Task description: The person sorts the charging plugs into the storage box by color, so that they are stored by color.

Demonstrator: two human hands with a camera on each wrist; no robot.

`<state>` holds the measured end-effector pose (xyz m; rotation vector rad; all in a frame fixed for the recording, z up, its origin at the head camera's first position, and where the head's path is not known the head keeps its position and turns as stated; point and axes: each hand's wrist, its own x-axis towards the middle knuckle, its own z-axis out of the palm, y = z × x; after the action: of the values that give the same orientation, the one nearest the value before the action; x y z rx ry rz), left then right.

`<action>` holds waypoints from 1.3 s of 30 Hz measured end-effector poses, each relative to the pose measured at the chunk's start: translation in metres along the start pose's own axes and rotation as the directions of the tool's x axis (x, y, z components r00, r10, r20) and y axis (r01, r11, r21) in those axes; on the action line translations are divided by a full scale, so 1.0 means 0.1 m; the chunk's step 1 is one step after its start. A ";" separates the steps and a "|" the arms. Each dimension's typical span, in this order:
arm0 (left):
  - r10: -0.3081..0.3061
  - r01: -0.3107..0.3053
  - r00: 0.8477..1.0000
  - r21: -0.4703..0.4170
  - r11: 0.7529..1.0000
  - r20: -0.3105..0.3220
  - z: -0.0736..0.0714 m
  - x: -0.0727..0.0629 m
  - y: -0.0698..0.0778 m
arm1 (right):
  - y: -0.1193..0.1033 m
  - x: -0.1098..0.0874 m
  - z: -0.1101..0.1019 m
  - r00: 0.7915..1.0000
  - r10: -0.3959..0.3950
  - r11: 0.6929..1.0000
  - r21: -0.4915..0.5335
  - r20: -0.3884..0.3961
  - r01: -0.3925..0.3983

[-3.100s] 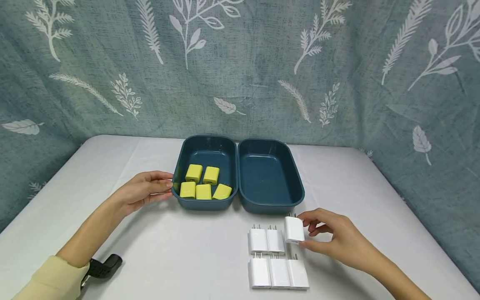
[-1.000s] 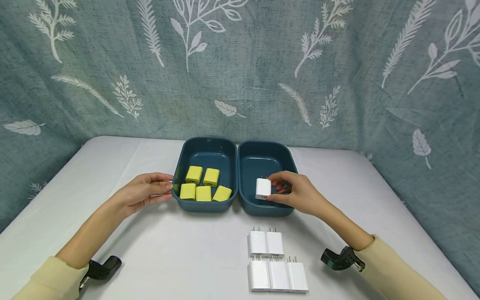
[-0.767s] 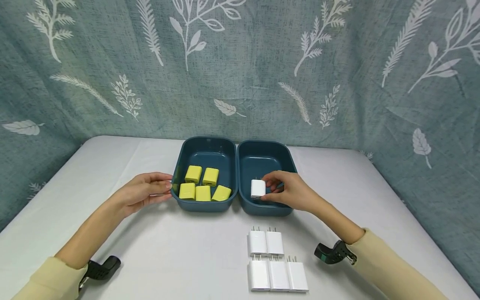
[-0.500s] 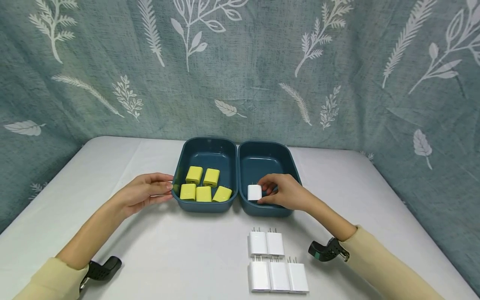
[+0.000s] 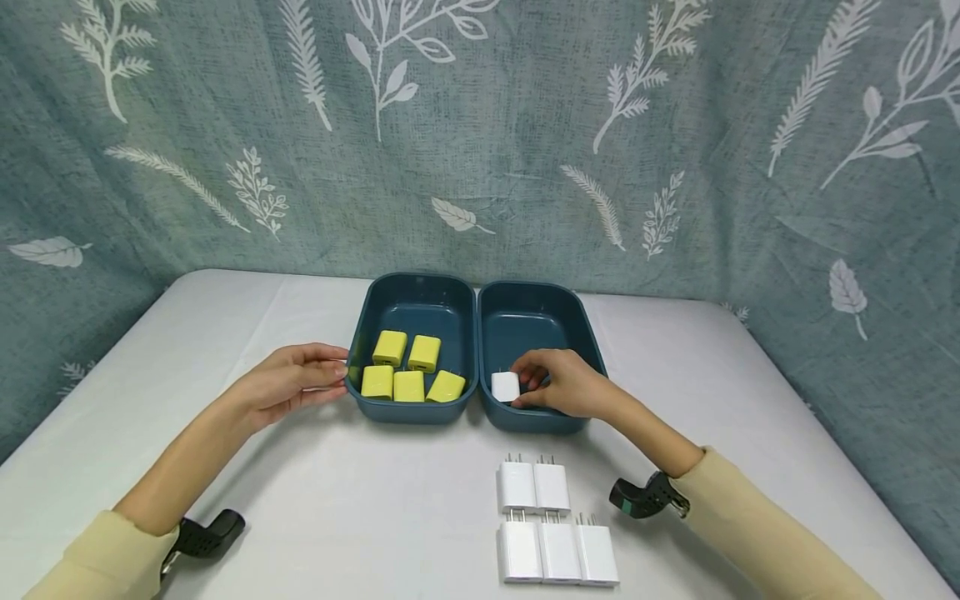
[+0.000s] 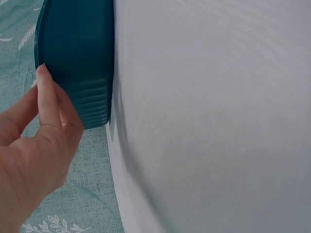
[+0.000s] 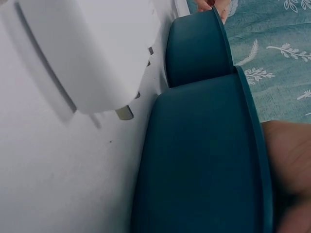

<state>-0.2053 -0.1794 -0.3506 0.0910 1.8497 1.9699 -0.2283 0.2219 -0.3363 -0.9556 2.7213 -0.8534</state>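
My right hand (image 5: 564, 385) reaches into the right dark-blue bin (image 5: 528, 423) and pinches a white charger plug (image 5: 505, 387) low in its near left corner. In the right wrist view that hand (image 7: 291, 165) is partly hidden behind the bin's rim, and the held plug is out of sight. My left hand (image 5: 288, 382) grips the left edge of the left dark-blue bin (image 5: 411, 413). Up close, the left hand's fingers (image 6: 48, 104) meet at the bin's rim (image 6: 37, 46). Several yellow charger plugs (image 5: 408, 386) lie in this left bin.
Several white charger plugs (image 5: 558, 550) stand in two rows on the white tabletop (image 5: 360, 500), in front of the right bin, prongs pointing away. Both bins stand side by side. A leaf-patterned green curtain (image 5: 480, 150) hangs behind. Each wrist wears a black camera (image 5: 645, 497).
My right hand has carried one white charger plug from the tabletop group into the right bin, then lowered it leftward to the near corner. My left hand has stayed at the left bin.
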 end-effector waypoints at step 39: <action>-0.005 0.005 1.000 -0.016 1.000 0.002 0.00 -0.01 0.03 | -0.19 -0.41 -0.09 0.976 0.058 0.989 0.145 -0.208 -0.028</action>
<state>-0.2052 -0.1796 -0.3479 0.0832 1.8309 1.9809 -0.1884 0.2385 -0.3207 -0.8169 2.7952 -1.1846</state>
